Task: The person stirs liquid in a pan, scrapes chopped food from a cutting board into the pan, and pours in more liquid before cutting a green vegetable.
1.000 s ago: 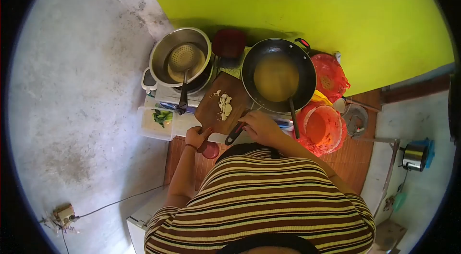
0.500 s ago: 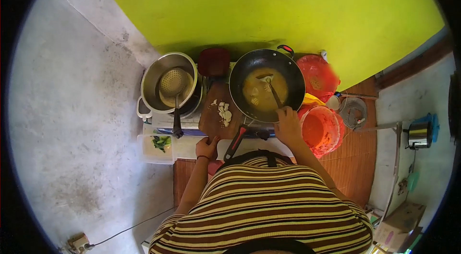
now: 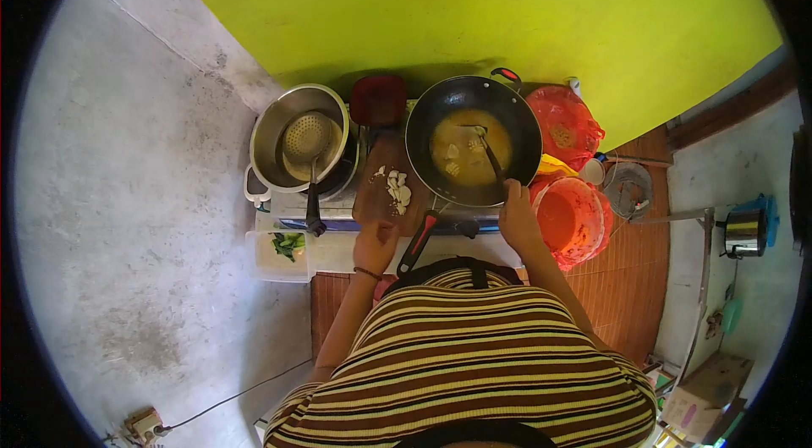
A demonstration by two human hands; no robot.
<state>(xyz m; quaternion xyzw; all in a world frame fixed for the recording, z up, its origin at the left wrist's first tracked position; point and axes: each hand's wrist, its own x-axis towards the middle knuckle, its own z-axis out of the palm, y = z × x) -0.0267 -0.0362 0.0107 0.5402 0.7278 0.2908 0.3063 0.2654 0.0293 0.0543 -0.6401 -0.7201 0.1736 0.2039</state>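
My right hand (image 3: 518, 216) is closed round the handle of a spatula (image 3: 493, 159), whose head lies in the brownish liquid of a black wok (image 3: 419, 167). Several pale pieces float in that liquid. My left hand (image 3: 377, 243) grips the near end of a wooden cutting board (image 3: 373, 203), its fingertips partly hidden. Chopped white pieces (image 3: 398, 192) lie on the board. Just right of the left hand, the wok's red and black handle (image 3: 417, 242) points toward my body, with neither hand on it.
A steel pot (image 3: 262, 120) with a skimmer (image 3: 307, 137) stands on the left. Nearer is a clear container (image 3: 264, 266) with green leaves (image 3: 288, 245). A dark red bowl (image 3: 378, 101) sits behind the board. Right of the wok are a red bag (image 3: 568, 114) and a bag-lined bucket (image 3: 596, 236).
My left hand has moved up and right onto the board's near end. The spatula has shifted slightly in the wok, with my right hand lower on its handle side.
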